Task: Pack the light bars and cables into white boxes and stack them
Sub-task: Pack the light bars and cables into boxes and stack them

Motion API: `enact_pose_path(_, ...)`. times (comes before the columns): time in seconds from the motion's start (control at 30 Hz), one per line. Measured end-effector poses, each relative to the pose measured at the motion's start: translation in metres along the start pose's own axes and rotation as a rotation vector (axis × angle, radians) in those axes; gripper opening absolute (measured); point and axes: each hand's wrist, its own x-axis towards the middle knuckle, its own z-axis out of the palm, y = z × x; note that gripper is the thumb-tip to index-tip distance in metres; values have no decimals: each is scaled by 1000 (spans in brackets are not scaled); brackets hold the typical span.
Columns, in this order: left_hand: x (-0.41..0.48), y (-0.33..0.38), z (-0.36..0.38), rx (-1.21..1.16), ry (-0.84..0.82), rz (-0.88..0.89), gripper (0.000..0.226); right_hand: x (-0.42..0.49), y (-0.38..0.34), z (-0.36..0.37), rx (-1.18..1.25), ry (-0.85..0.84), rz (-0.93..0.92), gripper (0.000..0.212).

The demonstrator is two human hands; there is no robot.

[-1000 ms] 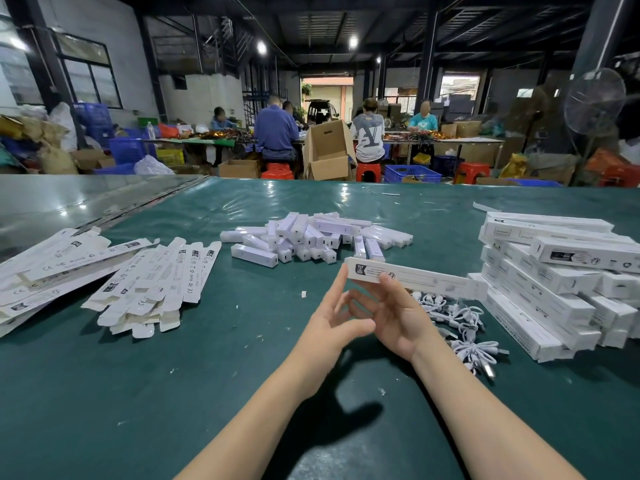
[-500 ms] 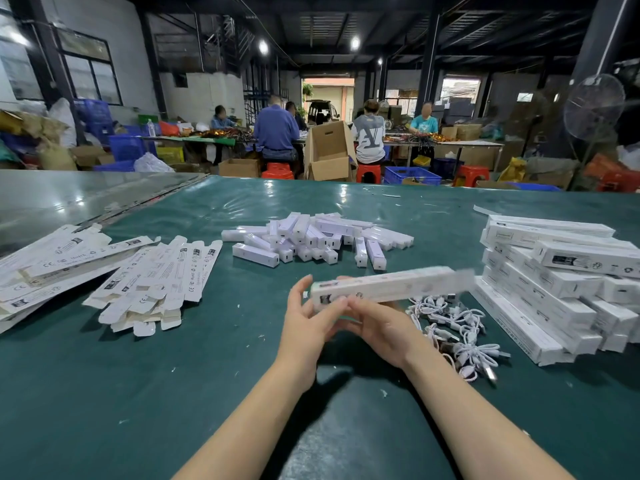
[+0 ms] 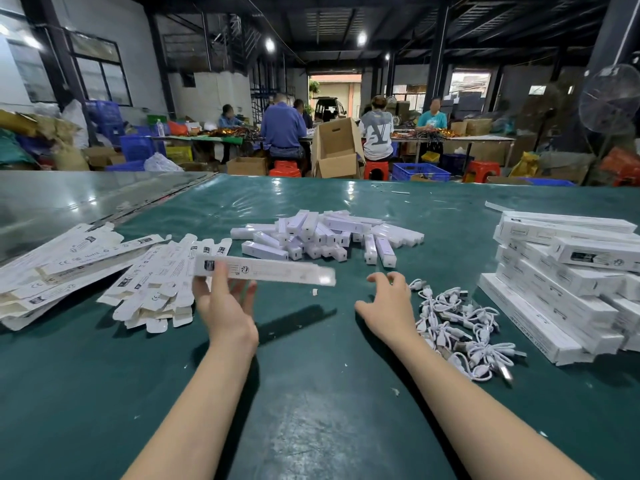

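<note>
On the green counter (image 3: 311,393): four lots and one item in hand.

Item in hand: one long white box (image 3: 265,270), erected and held level above the counter, between the blanks and the light bars. The left hand (image 3: 225,306) takes it near its left end, thumb on the near face and fingers spread behind. The grip is clamped on the box by a pinch. It is held up by one end, apparently so that the other end is free for loading (whether anything is inside cannot be told, as the box is blurred).

Right hand (image 3: 386,306): grip apart, fingers loosely curved, holding nothing. It is low over the counter just beside the cables (image 3: 457,323), and is judged to be placed for taking one.

Lot, far centre: light bars (image 3: 329,233), short white sticks heaped loose.

Lot, left: flat box blanks (image 3: 156,282), fanned out, likely so that one lifts off at a time.

Lot, right: stack of closed boxes (image 3: 568,271), laid crosswise in layers, probably to keep the pile from sliding.

Stage: loading; the box is not yet closed or stacked. The next move calls for one cable freed from a tangled heap, where neighbours may drag along.
</note>
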Motion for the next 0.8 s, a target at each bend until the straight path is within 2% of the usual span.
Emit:
enact_pose_path(0.1,-6,-1,1,232,-66,296,16,16,0,-1,-97,16,60,51)
enact_pose_path(0.17,-10,-3,-1,283,-165,377,17,25,2,-1,-140,11,57,49)
enact_pose_path(0.23,-15,-7,-2,425,-253,414,34,33,5,-1,-172,17,48,49)
enact_pose_path(0.3,-18,-13,-4,544,-348,300,46,40,8,-1,-211,23,65,53)
enact_pose_path(0.4,-20,-21,-6,543,-521,-137,40,47,10,2,-298,-42,124,65)
enact_pose_path(0.5,-20,-24,-8,598,-641,-323,31,55,12,3,-374,-104,160,73)
enact_pose_path(0.6,-18,-21,-5,506,-604,-377,18,59,14,4,-449,-129,158,71)
enact_pose_path(0.7,-15,-19,0,268,-464,-438,18,58,14,6,-481,-113,149,68)
enact_pose_path(0.8,-15,-13,4,4,-281,-518,29,53,11,3,-369,59,83,56)
